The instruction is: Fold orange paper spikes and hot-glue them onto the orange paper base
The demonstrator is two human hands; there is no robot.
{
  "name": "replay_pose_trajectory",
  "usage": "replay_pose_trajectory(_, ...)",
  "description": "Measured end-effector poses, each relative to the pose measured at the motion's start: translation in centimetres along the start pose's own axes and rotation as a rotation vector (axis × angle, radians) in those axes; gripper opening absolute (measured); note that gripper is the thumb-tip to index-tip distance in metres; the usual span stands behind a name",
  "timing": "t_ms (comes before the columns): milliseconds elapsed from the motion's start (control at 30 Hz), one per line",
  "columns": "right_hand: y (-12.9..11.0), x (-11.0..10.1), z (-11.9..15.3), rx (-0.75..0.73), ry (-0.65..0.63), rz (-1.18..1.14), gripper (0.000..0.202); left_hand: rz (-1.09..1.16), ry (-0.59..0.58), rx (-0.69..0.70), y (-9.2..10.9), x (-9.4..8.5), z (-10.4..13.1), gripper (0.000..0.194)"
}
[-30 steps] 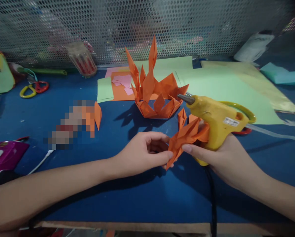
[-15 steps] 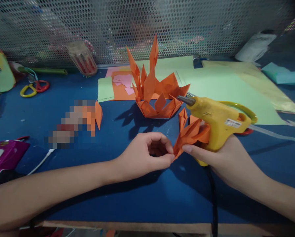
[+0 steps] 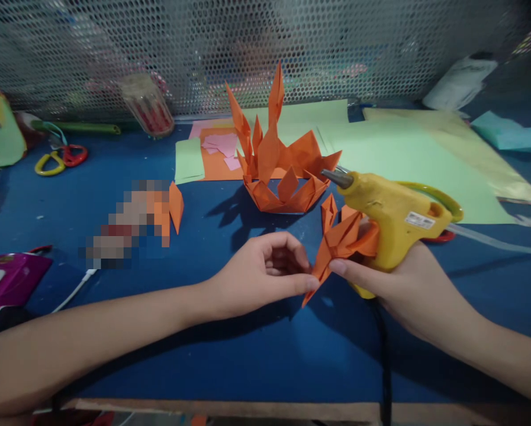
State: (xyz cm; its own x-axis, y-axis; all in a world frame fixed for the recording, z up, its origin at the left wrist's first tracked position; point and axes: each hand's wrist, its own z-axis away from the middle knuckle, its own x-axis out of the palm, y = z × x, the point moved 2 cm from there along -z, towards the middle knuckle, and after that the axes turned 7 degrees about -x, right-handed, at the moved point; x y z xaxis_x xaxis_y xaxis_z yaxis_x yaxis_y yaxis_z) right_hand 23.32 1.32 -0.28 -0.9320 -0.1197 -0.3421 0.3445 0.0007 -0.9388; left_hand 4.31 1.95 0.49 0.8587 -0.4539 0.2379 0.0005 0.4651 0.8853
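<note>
My right hand [image 3: 407, 278] is wrapped round a yellow glue gun [image 3: 389, 213], its metal nozzle pointing left. The thumb of that hand also presses on a folded orange paper piece [image 3: 338, 239] with several points. My left hand [image 3: 274, 272] has its fingers curled, and its thumb and a fingertip are at the lower left point of that piece. Behind the hands stands a ring of folded orange paper [image 3: 283, 195] with tall spikes at its left side. The right palm is hidden behind the gun.
Green sheets [image 3: 389, 142] and pink scraps [image 3: 221, 144] lie at the back. A tipped jar [image 3: 147, 106] leans by the mesh. Scissors [image 3: 61, 160], a purple device [image 3: 12, 284] and a loose orange piece [image 3: 176, 207] are on the left. A black cable [image 3: 384, 361] hangs over the front edge.
The left fingers have shifted slightly on the folded piece, and its lower tip now shows below the left thumb. The right hand and glue gun have hardly moved.
</note>
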Motion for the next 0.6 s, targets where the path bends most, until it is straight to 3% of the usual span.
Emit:
replay_pose_trajectory(100, -0.2, 0.2, 0.0, 0.026, -0.004, 0.022, 0.031, -0.003, 0.02, -0.007, 0.2, 0.1, 0.1, 0.033)
replay_pose_trajectory(233, -0.6, 0.3, 0.0, -0.006, 0.021, 0.039, 0.029, -0.021, 0.024, -0.02, 0.3, 0.2, 0.1, 0.033)
replay_pose_trajectory(400, -1.3, 0.2, -0.1, -0.104, 0.054, 0.079, 0.026, -0.035, 0.038, -0.059, -0.1, 0.3, 0.0, 0.027)
replay_pose_trajectory(600, -2.2, 0.7, 0.1, -0.127, 0.006, 0.064, 0.024, -0.095, 0.005, -0.074, -0.1, 0.3, -0.2, 0.006)
